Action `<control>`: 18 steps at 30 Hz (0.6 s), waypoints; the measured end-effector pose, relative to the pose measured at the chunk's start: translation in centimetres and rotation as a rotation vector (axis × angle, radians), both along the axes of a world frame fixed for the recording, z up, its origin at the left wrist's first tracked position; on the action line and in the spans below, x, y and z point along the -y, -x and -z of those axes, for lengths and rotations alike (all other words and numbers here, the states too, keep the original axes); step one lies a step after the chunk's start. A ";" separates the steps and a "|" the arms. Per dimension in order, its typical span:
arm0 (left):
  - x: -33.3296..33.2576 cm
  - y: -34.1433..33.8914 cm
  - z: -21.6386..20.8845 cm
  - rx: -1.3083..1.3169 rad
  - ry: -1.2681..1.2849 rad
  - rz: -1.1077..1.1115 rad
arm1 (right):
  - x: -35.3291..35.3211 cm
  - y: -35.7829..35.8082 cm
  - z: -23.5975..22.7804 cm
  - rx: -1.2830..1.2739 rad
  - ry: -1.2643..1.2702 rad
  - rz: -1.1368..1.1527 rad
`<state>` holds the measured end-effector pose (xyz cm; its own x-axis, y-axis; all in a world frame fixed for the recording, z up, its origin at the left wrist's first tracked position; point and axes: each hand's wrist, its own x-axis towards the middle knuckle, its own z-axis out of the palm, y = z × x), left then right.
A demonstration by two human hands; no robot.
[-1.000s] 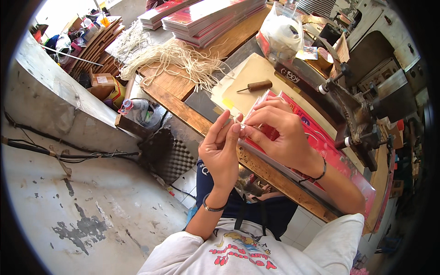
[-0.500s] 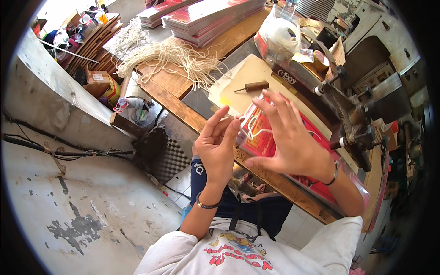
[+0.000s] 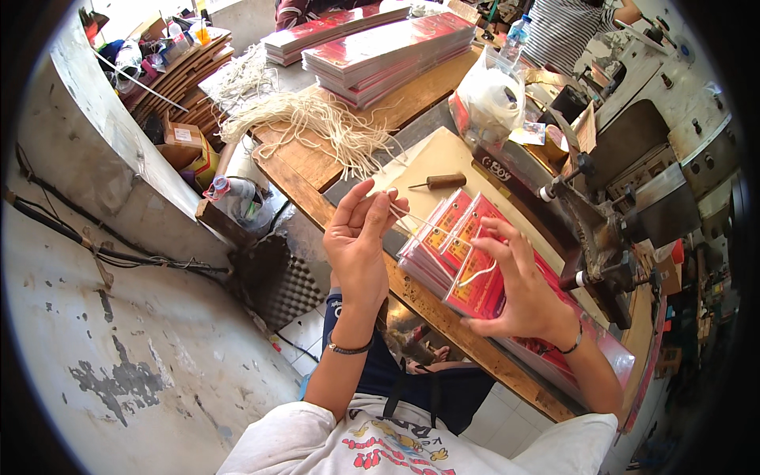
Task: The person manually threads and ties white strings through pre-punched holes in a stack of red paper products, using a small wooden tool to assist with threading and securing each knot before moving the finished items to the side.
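My left hand (image 3: 358,249) is closed in a pinch on a thin white string (image 3: 416,219), held over the near edge of the table. The string runs to the right across the ends of several long red printed booklets (image 3: 445,241), stacked and slightly fanned. Around the end of the top red booklet (image 3: 475,289) my right hand (image 3: 532,289) is curled, thumb at the near edge and fingers at the far edge. A loose white loop lies on its cover. Beyond the stack, an awl (image 3: 439,181) with a wooden handle rests on a cream board (image 3: 431,150).
A bundle of white strings (image 3: 317,131) and tall stacks of red booklets (image 3: 388,55) occupy the table's far side. A white plastic bag (image 3: 489,99) stands behind the awl. A dark metal clamp machine (image 3: 590,214) borders the right. Another person's striped shirt (image 3: 566,32) shows at the back.
My right hand has come down from above the stack to the top booklet's end. My left hand has drawn slightly left, and more string stretches between it and the booklets.
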<state>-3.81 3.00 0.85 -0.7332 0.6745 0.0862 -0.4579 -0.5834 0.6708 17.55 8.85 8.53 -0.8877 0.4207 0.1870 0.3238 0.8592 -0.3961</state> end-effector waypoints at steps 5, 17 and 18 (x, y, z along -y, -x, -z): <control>-1.2 -0.3 -0.5 -0.008 0.038 0.073 | 0.1 -1.0 -1.0 0.116 -0.004 -0.057; -3.6 0.2 -0.6 -0.280 0.064 0.334 | -4.2 6.6 0.3 -0.459 0.253 0.091; -3.5 0.4 -0.2 -0.288 0.070 0.347 | -4.5 6.9 1.1 -0.505 0.280 0.099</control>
